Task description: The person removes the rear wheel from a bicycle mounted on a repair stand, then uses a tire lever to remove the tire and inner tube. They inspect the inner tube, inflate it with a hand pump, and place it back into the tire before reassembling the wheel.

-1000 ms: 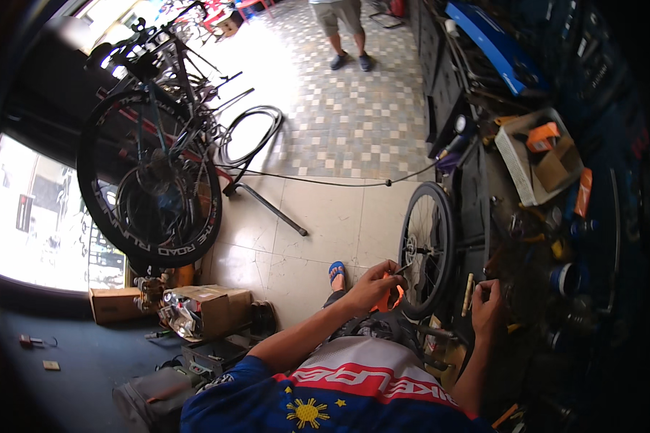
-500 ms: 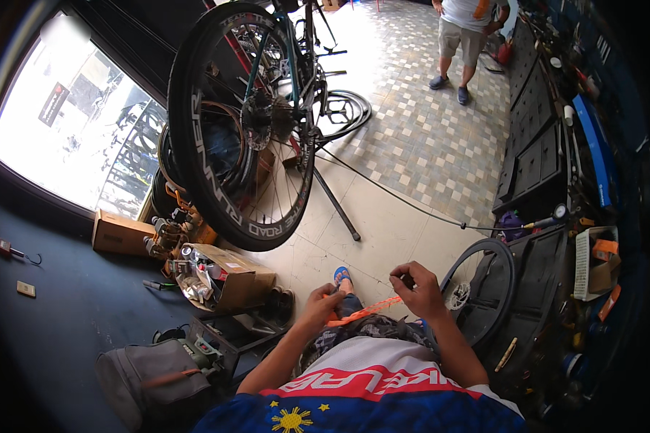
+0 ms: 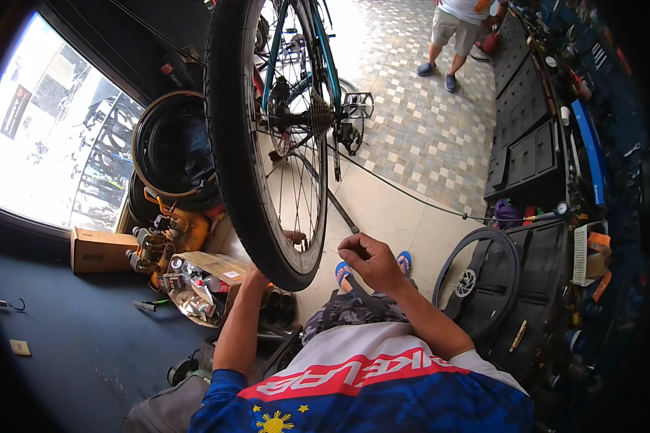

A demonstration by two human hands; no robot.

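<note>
Head view, rear wheel: the rear wheel (image 3: 245, 159) stands nearly upright just ahead of you, a tall hoop with black knobbed rubber, thin wire spokes and a pale-marked rim.
Left hand: your left hand (image 3: 295, 237) reaches behind the tyre's lower part, its fingers showing between the spokes near the rim; you cannot tell whether they clamp anything.
Right hand: your right hand (image 3: 372, 261) is raised just right of the wheel, fingers bent toward the thumb; whether they pinch something is unclear.
Hub: a cassette (image 3: 319, 115) of stacked toothed metal rings sits at the wheel's centre, between smooth teal frame tubes (image 3: 328, 54).
Left of the wheel: hooped rims (image 3: 172, 155), round and brown-edged, and below them an open carton (image 3: 220, 263) of creased cardboard, crammed with shiny plastic-wrapped parts.
Right of the wheel: a thin black hose (image 3: 412, 198) curves across the smooth tiles toward a round gauge (image 3: 562, 208); farther down, a loose wheel (image 3: 513, 289) with a perforated disc leans by a ribbed dark panel (image 3: 540, 252).
</note>
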